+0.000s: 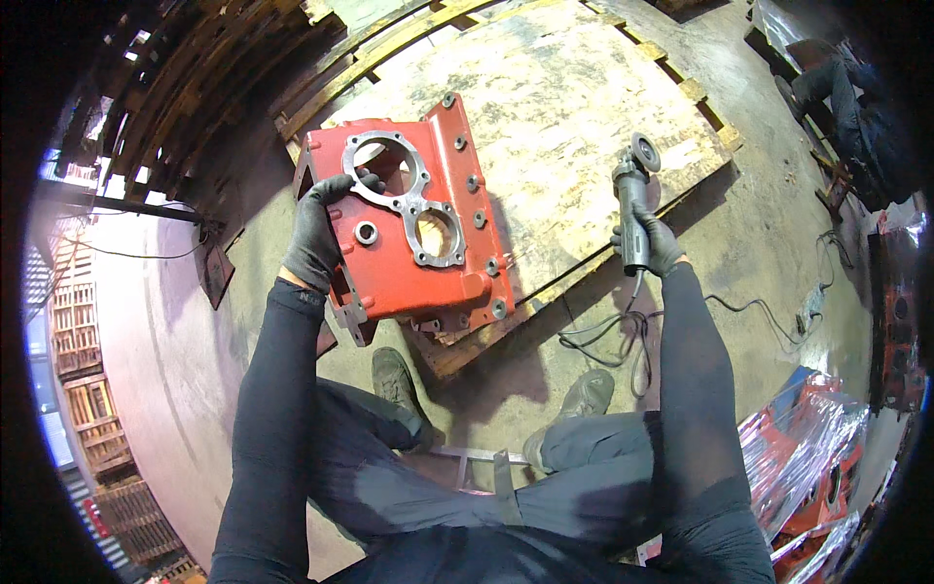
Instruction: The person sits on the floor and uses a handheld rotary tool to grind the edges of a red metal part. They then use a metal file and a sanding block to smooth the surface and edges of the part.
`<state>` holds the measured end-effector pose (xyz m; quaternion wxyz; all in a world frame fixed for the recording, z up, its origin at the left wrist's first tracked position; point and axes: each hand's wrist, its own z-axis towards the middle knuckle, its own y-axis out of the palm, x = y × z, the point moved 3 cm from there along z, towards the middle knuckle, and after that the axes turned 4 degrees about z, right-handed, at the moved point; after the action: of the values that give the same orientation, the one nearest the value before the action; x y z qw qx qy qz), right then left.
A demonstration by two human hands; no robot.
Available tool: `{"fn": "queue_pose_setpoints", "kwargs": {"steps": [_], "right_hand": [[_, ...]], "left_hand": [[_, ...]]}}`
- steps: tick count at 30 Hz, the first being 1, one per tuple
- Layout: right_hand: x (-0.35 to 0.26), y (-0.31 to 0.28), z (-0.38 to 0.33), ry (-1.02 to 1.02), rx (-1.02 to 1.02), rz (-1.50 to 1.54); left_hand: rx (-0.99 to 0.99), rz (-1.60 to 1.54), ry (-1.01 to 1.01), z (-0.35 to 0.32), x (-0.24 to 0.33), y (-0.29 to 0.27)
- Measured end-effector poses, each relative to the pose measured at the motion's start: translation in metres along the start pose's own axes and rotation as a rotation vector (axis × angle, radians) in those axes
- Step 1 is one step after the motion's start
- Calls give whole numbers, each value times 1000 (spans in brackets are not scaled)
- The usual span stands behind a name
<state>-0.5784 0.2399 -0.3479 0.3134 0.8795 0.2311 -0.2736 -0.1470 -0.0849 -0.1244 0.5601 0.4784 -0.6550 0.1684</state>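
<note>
Several stacked pallets (78, 326): slatted wood, far out to the left of the left hand's place, well apart from it.
Left hand (316, 234): dark gray glove, laid against the red housing's left side, fingertips at the rim of its upper opening; whether the fingers clamp there or only rest, I cannot tell.
Red housing (389, 282): just right of the left palm, sitting on the wooden board's near-left part.
Metal flange (414, 205): bare gray, framing two round openings; the upper one is at the left fingertips, the lower one farther right and nearer the body.
Red edge strip (467, 183): right of the flange, away from the left hand, carrying a row of gray metal bosses.
Wooden board (555, 97): beneath the housing, reaching across between both hands.
Angle grinder (632, 219): upright in view, its body inside the right hand's grasp.
Disc (646, 152): at the grinder's far end, beyond the right fingers.
Right hand (660, 240): gray glove, wrapped around the grinder's body.
Cord (637, 331): leaves the grinder below the right hand, loops on the floor, then runs off rightward.
Plastic-wrapped red parts (817, 438): right of the right forearm, nearer the body than the right hand.
</note>
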Motion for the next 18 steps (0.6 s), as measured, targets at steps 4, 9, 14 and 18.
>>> {"fn": "queue_pose_setpoints", "kwargs": {"steps": [4,9,14,18], "right_hand": [[12,-30,4,-188,316,-500],[5,-8,-8,-171,630,-1306],[-14,-50,-11,-120,490,-773],[44,-12,-9,-27,518,-514]], "left_hand": [[190,272,0,-11,9,16],[47,189,6,-8,4,-18],[27,134,-25,11,-4,-53],[-61,-51,-31,-6,-3,-87]]}}
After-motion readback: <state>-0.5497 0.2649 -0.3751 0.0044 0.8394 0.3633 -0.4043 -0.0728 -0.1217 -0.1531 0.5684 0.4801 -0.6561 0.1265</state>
